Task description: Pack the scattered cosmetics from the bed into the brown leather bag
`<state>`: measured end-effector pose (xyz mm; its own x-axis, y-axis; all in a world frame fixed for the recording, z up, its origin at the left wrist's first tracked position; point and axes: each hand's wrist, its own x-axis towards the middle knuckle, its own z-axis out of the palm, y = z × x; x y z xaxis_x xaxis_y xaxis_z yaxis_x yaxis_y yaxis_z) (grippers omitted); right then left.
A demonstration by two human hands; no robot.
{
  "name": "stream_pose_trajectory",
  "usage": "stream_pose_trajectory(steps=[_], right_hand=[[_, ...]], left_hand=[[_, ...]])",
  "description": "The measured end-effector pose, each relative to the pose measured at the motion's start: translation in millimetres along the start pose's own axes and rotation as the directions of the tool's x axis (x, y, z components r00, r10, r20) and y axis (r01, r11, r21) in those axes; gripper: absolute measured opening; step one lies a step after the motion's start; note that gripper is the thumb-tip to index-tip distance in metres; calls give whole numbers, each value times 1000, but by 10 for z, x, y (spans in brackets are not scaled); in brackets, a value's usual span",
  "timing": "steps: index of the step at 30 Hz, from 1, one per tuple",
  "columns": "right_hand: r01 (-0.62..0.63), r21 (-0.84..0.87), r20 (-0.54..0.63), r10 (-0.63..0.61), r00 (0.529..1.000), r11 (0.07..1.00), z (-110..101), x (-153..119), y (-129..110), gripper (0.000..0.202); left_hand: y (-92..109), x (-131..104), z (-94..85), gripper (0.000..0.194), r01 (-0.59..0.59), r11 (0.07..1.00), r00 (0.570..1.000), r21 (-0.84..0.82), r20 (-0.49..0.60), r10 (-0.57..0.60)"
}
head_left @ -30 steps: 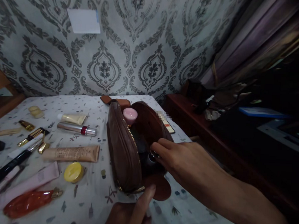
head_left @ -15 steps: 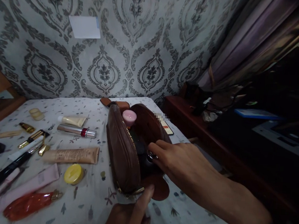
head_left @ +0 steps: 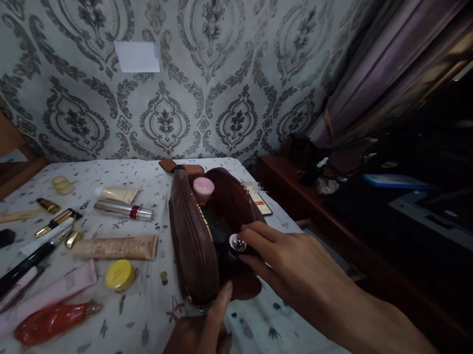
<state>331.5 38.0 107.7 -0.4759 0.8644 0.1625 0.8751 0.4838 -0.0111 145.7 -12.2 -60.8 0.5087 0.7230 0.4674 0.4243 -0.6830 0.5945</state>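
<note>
Head view shows your right hand [head_left: 291, 258] pinching a clear-topped bottle [head_left: 238, 243] inside the open bag [head_left: 194, 244], apparently the present step, your left hand [head_left: 200, 337] at its near end, grip unclear, so the next move needs steady support.

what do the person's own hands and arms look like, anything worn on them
Both are ordinary bare human hands: the right hand and left hand show no gloves, and no rings can be made out. The right forearm has no sleeve where visible; the left forearm is out of frame.
</note>
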Motion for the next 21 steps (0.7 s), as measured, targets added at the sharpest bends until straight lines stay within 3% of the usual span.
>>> stream_pose_trajectory(steps=[4, 7, 13, 17, 21], right_hand=[[25, 189, -123, -1, 992, 982, 65, -211, -54, 12], [34, 301, -194, 26, 981, 953, 188, -388, -87, 16], [83, 398, -367, 76, 927, 913, 464, -551, -107, 21], [115, 445, -418, 93, 904, 888, 536, -551, -114, 22], [104, 473, -422, 122, 898, 875, 595, -568, -114, 26]], left_hand=[[-54, 30, -56, 76, -88, 995, 996, 55, -2, 88], [-11, 119, -207, 72, -120, 962, 991, 245, -23, 129], [192, 350, -567, 54, -127, 758, 989, 640, 25, 145], [255, 401, -660, 36, -135, 729, 987, 671, 29, 156], [217, 365, -689, 38, -166, 748, 983, 643, 43, 181]])
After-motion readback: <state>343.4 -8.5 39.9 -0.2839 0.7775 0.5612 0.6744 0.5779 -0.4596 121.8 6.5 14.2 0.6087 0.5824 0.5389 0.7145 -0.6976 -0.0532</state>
